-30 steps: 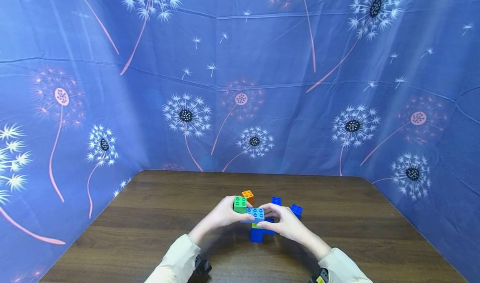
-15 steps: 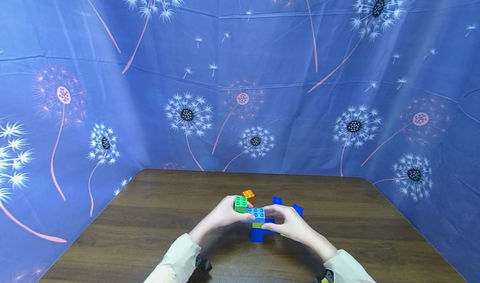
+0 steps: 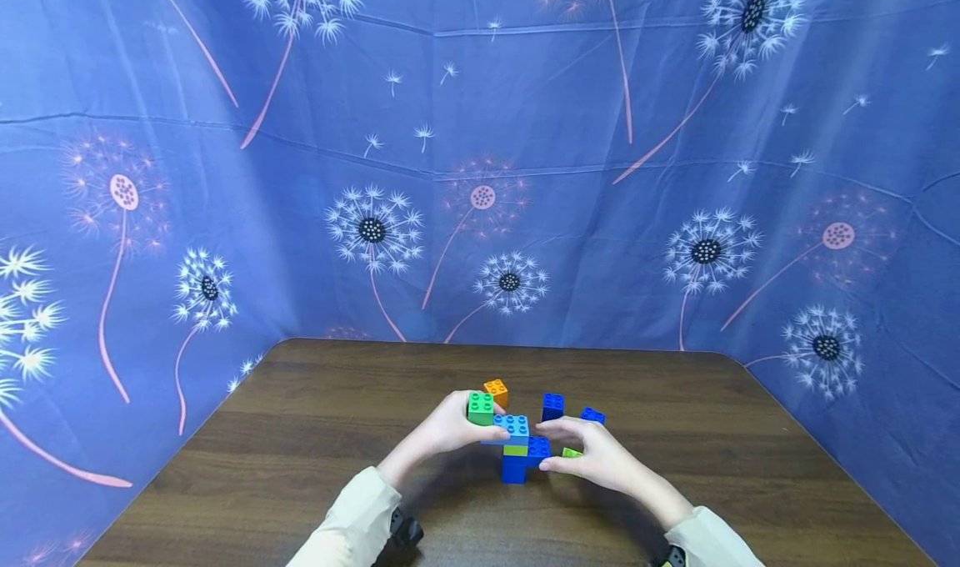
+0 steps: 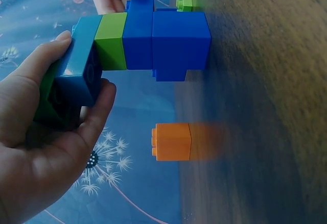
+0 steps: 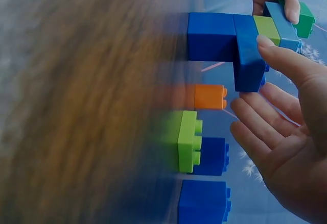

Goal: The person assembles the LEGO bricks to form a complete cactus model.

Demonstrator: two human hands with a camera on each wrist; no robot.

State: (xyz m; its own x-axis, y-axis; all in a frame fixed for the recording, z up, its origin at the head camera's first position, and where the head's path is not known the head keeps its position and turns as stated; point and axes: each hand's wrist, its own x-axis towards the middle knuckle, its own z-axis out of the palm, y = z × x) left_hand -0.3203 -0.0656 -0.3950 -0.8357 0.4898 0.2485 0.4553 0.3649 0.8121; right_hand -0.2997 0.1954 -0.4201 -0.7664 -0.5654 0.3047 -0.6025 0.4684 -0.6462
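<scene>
A stack of toy building bricks stands on the table before me. Its bottom blue brick (image 3: 513, 470) bears a second blue brick (image 3: 538, 450) that juts out to the right, then a lime brick (image 3: 515, 450). A light blue brick (image 3: 513, 427) tops the lime one, with a green brick (image 3: 481, 407) at its left end. My left hand (image 3: 448, 428) grips the light blue brick, thumb in front and fingers behind. To the right of the stack, my right hand (image 3: 594, 457) has its thumb and fingers spread apart, holding nothing; its thumb overlaps the jutting blue brick in the right wrist view.
Behind the left hand stands an orange brick (image 3: 495, 391). Two loose blue bricks, one upright (image 3: 552, 405) and one partly hidden by my right hand (image 3: 592, 415), are at the back right. A loose lime brick (image 5: 187, 142) lies near the right hand.
My right hand has drawn back to the right from the light blue brick, uncovering the jutting blue brick and the loose lime brick. The left hand keeps its grip.
</scene>
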